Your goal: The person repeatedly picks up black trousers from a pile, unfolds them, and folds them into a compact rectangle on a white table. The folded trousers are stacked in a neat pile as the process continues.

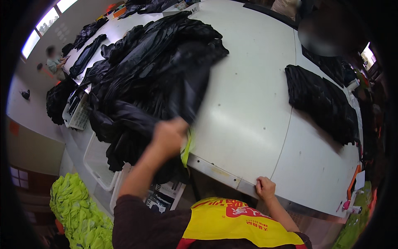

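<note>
Left hand (168, 137) clamps a black garment (188, 89), lifting it off the big heap (137, 70) on the counter (248, 103). Right hand (265, 187) grips the counter edge. Folded stack (321, 101) small; most looks unsorted.

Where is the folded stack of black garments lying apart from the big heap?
In the head view, the folded stack of black garments lies on the right side of the white table, apart from the large black heap.
</note>
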Available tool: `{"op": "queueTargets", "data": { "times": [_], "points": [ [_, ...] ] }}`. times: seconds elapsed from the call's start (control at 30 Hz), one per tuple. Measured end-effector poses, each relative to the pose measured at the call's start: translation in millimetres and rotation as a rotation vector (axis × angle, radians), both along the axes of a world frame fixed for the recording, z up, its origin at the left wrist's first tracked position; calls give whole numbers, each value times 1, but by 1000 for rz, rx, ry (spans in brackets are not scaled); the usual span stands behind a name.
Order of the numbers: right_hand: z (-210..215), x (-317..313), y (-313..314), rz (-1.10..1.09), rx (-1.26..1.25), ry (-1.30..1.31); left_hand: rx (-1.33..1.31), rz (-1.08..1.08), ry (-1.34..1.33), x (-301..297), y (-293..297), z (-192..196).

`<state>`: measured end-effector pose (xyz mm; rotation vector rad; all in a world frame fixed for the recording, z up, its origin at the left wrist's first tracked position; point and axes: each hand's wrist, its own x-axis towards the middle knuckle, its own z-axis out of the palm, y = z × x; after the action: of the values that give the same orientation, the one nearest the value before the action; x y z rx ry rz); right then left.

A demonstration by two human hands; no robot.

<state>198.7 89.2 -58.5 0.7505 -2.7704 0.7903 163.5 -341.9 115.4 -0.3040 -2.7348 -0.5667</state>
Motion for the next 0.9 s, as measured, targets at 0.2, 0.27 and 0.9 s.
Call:
{"op": "queueTargets", "data": {
  "times": [0.2,0.27,0.9],
  "points": [
    [-27,-13,6,-208,-357,-423,728,-904,-822,98,216,-86],
    [-33,-51,2,-495,-1007,-1208,813,-872,-1233,89,240,-87],
    [22,3,45,90,-909,-880,598,36,-246,40,263,32]
  ]
}}
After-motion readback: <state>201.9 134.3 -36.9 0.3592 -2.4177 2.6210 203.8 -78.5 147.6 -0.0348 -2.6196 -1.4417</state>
